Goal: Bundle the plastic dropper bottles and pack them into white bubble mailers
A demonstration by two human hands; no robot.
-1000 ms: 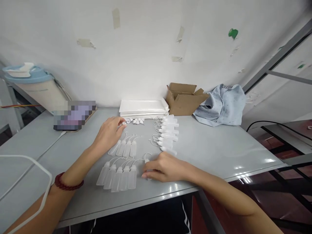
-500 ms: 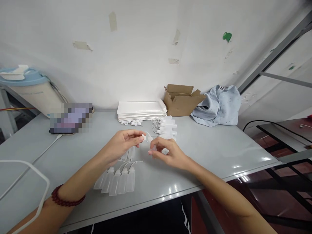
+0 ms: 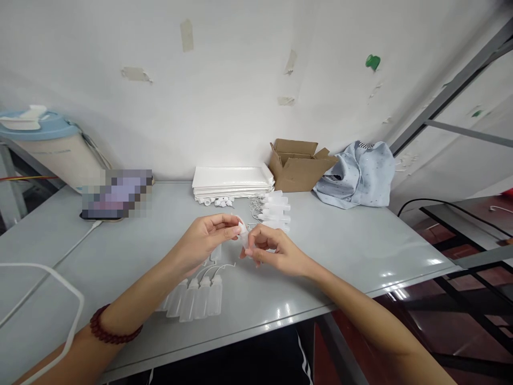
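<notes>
Above the middle of the table, my two hands meet over one small translucent squeeze bottle [image 3: 243, 236]. My left hand [image 3: 218, 232] pinches the bottle's top end, where the white cap is mostly covered by the fingers. The fingers of my right hand [image 3: 269, 247] are closed round the bottle's lower body. Below my left hand, several like bottles [image 3: 198, 299] lie in a row, with thin white cap straps at their necks. More translucent bottles [image 3: 276, 208] lie behind my right hand, their straps pointing left.
Small white caps [image 3: 220, 202] lie before a stack of white packets [image 3: 232, 179] at the wall. An open cardboard box [image 3: 302, 171] and light blue cloth [image 3: 360, 176] stand right of it. At left are a phone [image 3: 120, 195], its white cable [image 3: 60, 262] and a large cup [image 3: 52, 155].
My left hand has moved slightly right, bringing the white cap from beside the bottle's neck onto its top end. My right hand still grips the bottle, its fingers shifted a little.
</notes>
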